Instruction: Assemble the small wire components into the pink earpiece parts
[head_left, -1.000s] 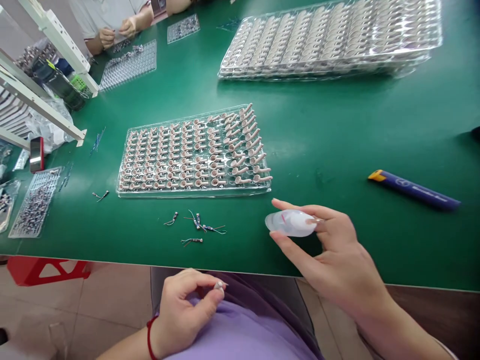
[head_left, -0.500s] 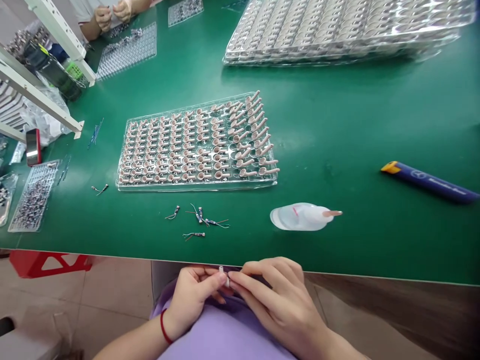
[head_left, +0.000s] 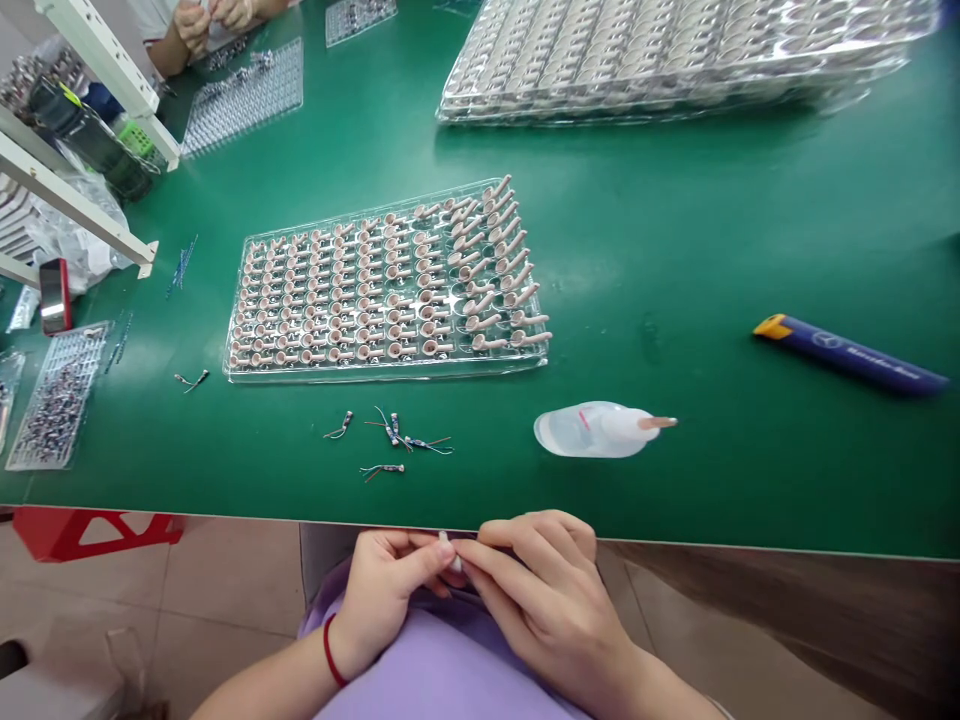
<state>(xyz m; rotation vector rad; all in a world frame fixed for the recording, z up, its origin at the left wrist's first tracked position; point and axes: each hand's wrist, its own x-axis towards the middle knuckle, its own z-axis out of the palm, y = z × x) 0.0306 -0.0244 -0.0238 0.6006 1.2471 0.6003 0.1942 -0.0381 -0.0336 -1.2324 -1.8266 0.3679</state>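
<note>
In front of my lap, below the table edge, my left hand (head_left: 386,585) pinches a small pale plastic earphone shell (head_left: 454,564) between thumb and fingers. My right hand (head_left: 551,590) meets it from the other side, thumb and index fingertips closed at the shell; what else they hold is hidden. Just beyond my hands lie several small circuit boards with thin wires (head_left: 391,468). A clear tray (head_left: 360,377) behind them holds rows of pale, stemmed earphone shells (head_left: 431,348). On the right a translucent squeeze bottle (head_left: 589,430) lies on its side, nozzle pointing right.
A stack of filled clear trays (head_left: 600,100) stands at the back right. A blue and yellow tube-like object (head_left: 847,355) lies at right. At left are a white metal frame (head_left: 97,215), a phone (head_left: 55,297) and a parts tray (head_left: 60,400). Another person's hands (head_left: 210,22) work at the far left.
The whole view has shifted slightly, with table things a little further left. The shell tilts a bit more between my fingers; both hands keep their grip.
</note>
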